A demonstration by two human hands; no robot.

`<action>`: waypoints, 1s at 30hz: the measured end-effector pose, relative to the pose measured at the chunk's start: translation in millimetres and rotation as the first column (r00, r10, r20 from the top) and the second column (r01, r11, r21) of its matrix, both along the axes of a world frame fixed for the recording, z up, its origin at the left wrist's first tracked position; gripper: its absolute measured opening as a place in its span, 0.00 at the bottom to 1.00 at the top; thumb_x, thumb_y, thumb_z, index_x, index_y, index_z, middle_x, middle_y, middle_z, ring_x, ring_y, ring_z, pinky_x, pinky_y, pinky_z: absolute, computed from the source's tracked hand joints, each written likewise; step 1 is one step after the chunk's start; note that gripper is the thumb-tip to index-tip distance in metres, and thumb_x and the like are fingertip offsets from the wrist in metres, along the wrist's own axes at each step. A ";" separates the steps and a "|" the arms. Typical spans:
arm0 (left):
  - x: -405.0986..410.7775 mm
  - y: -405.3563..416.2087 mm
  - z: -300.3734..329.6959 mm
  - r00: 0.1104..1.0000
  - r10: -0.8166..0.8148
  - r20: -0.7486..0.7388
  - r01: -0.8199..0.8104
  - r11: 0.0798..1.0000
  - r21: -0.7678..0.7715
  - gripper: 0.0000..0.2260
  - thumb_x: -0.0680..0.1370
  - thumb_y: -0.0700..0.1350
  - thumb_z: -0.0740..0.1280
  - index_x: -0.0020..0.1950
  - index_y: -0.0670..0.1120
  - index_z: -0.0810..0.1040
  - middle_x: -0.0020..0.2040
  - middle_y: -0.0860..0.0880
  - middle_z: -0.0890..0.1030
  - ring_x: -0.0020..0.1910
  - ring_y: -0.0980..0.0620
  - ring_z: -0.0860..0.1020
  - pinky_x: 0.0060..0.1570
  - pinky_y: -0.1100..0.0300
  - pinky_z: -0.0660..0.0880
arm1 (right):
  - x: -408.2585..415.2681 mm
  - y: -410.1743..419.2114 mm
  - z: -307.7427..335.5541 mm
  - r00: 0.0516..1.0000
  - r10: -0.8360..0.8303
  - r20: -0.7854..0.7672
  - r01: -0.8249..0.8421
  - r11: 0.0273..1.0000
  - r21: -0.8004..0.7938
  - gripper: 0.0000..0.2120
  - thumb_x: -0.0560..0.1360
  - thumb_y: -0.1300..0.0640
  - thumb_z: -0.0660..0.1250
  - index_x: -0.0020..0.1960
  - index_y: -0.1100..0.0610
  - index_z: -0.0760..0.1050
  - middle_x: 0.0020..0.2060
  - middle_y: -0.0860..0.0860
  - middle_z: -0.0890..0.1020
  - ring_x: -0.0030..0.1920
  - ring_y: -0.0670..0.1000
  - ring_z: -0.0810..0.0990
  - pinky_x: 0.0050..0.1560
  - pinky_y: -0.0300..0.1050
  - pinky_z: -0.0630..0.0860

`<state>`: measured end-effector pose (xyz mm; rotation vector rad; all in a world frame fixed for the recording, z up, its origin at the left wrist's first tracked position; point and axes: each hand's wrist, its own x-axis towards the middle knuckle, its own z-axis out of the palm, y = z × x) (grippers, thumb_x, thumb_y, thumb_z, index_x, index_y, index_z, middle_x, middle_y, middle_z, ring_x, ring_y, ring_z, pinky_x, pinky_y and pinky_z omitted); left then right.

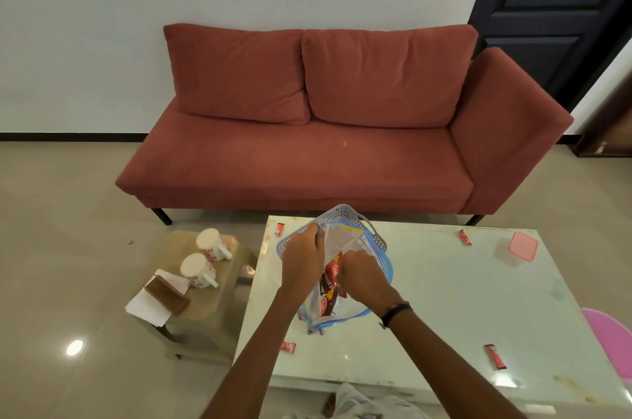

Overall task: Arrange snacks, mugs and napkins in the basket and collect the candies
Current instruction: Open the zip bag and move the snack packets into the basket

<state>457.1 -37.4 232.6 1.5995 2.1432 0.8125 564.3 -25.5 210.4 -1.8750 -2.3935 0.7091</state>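
A clear zip bag (345, 307) with a blue seal holds red and brown snack packets and lies partly in the grey perforated basket (342, 213) on the white table (444, 299). My left hand (302, 256) grips the bag's upper left edge by the basket rim. My right hand (364, 278) is closed on the bag's middle. Red candies lie scattered on the table: one far left (279, 230), one far right (465, 236), one near left (288, 346), one near right (496, 356). Two white floral mugs (212, 244) (199, 270) and white napkins (150, 302) in a brown holder sit on a side stool.
A clear container with a pink lid (518, 249) stands at the table's far right. The beige stool (191, 285) is left of the table. A red sofa (307, 145) lies beyond. A pink object (612, 343) shows at the right edge.
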 end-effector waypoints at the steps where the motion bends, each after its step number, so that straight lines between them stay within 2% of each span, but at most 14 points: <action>1: 1.2 -2.5 0.6 1.000 0.002 -0.002 -0.002 1.000 0.004 0.16 0.81 0.49 0.55 0.56 0.41 0.77 0.49 0.43 0.82 0.44 0.48 0.78 0.41 0.63 0.72 | -4.0 1.5 -6.2 0.998 0.044 0.048 -0.039 0.994 -0.099 0.10 0.75 0.60 0.63 0.53 0.64 0.76 0.50 0.59 0.82 0.52 0.58 0.80 0.55 0.48 0.76; 4: 2.3 -7.5 -0.1 1.000 0.022 -0.003 -0.022 0.999 0.028 0.15 0.81 0.48 0.54 0.54 0.41 0.77 0.43 0.44 0.81 0.35 0.56 0.70 0.29 0.70 0.65 | -10.0 5.1 -23.9 0.994 0.066 0.090 -0.039 0.960 -0.276 0.10 0.74 0.57 0.65 0.50 0.63 0.75 0.52 0.61 0.82 0.54 0.60 0.80 0.56 0.49 0.76; 6: 3.9 -9.2 -0.4 0.999 0.041 0.007 -0.042 0.998 0.055 0.15 0.81 0.48 0.53 0.52 0.41 0.77 0.38 0.48 0.76 0.30 0.57 0.67 0.25 0.71 0.63 | -10.0 4.1 -37.8 0.997 0.007 0.079 0.023 0.929 -0.369 0.11 0.72 0.54 0.67 0.36 0.59 0.70 0.53 0.60 0.82 0.49 0.57 0.82 0.45 0.44 0.78; 8: 5.6 -11.4 -0.6 0.997 0.066 0.039 -0.069 0.995 0.076 0.16 0.81 0.48 0.53 0.52 0.40 0.77 0.36 0.51 0.73 0.28 0.59 0.67 0.25 0.71 0.65 | -10.2 1.1 -50.9 0.995 -0.081 0.056 0.096 0.907 -0.411 0.13 0.71 0.55 0.68 0.33 0.57 0.67 0.51 0.59 0.83 0.37 0.52 0.82 0.33 0.38 0.74; 9: 6.2 -12.0 -0.8 0.995 0.083 0.057 -0.088 0.993 0.083 0.16 0.81 0.48 0.54 0.53 0.40 0.77 0.35 0.51 0.73 0.27 0.59 0.67 0.25 0.72 0.66 | -10.6 -1.0 -53.9 0.991 -0.120 0.054 0.132 0.908 -0.397 0.08 0.71 0.56 0.67 0.38 0.59 0.71 0.52 0.58 0.83 0.38 0.52 0.82 0.35 0.39 0.76; 10: 6.6 -12.7 -1.3 0.993 0.098 0.072 -0.104 0.991 0.082 0.16 0.81 0.48 0.54 0.53 0.41 0.77 0.35 0.50 0.74 0.27 0.59 0.68 0.25 0.72 0.65 | -10.8 -2.7 -56.8 0.985 -0.165 0.057 0.174 0.914 -0.366 0.08 0.72 0.57 0.66 0.47 0.61 0.74 0.54 0.58 0.82 0.45 0.54 0.82 0.43 0.42 0.78; 11: 7.1 -13.1 -2.8 0.990 0.111 0.081 -0.117 0.990 0.075 0.16 0.81 0.48 0.54 0.54 0.41 0.77 0.36 0.49 0.75 0.28 0.58 0.68 0.23 0.71 0.64 | -11.0 -3.2 -61.0 0.978 -0.203 0.053 0.209 0.919 -0.334 0.13 0.73 0.57 0.65 0.55 0.61 0.74 0.57 0.58 0.80 0.53 0.56 0.81 0.51 0.45 0.77; 13: 7.6 -13.3 -6.4 0.986 0.134 0.100 -0.140 0.988 0.061 0.16 0.81 0.48 0.54 0.56 0.40 0.77 0.40 0.46 0.80 0.31 0.56 0.71 0.24 0.72 0.61 | -11.1 -3.1 -63.5 0.980 -0.195 0.036 0.197 0.942 -0.271 0.15 0.75 0.58 0.62 0.60 0.62 0.72 0.58 0.59 0.78 0.59 0.59 0.77 0.57 0.48 0.74; 16: 4.4 -10.5 -11.9 0.971 0.185 0.152 -0.191 0.981 0.021 0.16 0.81 0.48 0.53 0.57 0.41 0.76 0.48 0.43 0.82 0.41 0.50 0.79 0.31 0.70 0.67 | -12.6 2.1 -64.0 0.998 -0.065 0.020 0.067 0.982 -0.177 0.13 0.77 0.58 0.59 0.57 0.63 0.74 0.55 0.60 0.79 0.57 0.61 0.78 0.55 0.50 0.74; 19: -5.4 -1.1 -16.0 0.937 0.272 0.217 -0.270 0.962 -0.037 0.16 0.82 0.47 0.53 0.57 0.40 0.75 0.51 0.41 0.81 0.49 0.44 0.80 0.45 0.55 0.79 | -12.8 15.7 -55.3 0.999 0.034 -0.013 -0.035 0.997 -0.064 0.12 0.77 0.57 0.60 0.58 0.60 0.73 0.54 0.57 0.79 0.56 0.58 0.77 0.54 0.48 0.72; 21: -10.3 8.5 -18.8 0.912 0.322 0.253 -0.312 0.947 -0.082 0.16 0.82 0.46 0.53 0.57 0.38 0.75 0.53 0.40 0.81 0.51 0.42 0.80 0.50 0.49 0.79 | -11.7 29.0 -41.1 0.997 0.074 -0.029 -0.074 0.997 0.001 0.10 0.77 0.56 0.61 0.56 0.59 0.72 0.53 0.57 0.79 0.54 0.56 0.77 0.50 0.47 0.71; 26: -10.5 37.8 -29.8 0.861 0.388 0.330 -0.348 0.921 -0.176 0.15 0.82 0.45 0.52 0.53 0.38 0.75 0.52 0.39 0.81 0.49 0.43 0.80 0.46 0.54 0.78 | -3.3 68.7 -4.1 0.993 0.026 -0.118 -0.011 0.991 0.130 0.03 0.79 0.59 0.57 0.47 0.56 0.66 0.47 0.56 0.81 0.39 0.53 0.75 0.31 0.37 0.63; 28: -9.5 52.2 -34.2 0.847 0.406 0.344 -0.351 0.912 -0.213 0.15 0.82 0.44 0.52 0.53 0.37 0.75 0.50 0.42 0.80 0.47 0.46 0.79 0.41 0.61 0.73 | 0.8 83.9 2.9 0.988 -0.006 -0.154 0.032 0.985 0.167 0.04 0.80 0.59 0.54 0.50 0.57 0.67 0.45 0.56 0.81 0.36 0.52 0.71 0.31 0.39 0.65; 30: -10.1 68.8 -38.0 0.837 0.430 0.339 -0.368 0.900 -0.233 0.16 0.82 0.44 0.51 0.54 0.36 0.75 0.49 0.41 0.79 0.48 0.45 0.78 0.43 0.60 0.72 | 4.3 98.3 8.0 0.985 -0.007 -0.174 0.040 0.981 0.189 0.07 0.81 0.57 0.53 0.53 0.58 0.68 0.42 0.54 0.81 0.33 0.50 0.70 0.32 0.41 0.66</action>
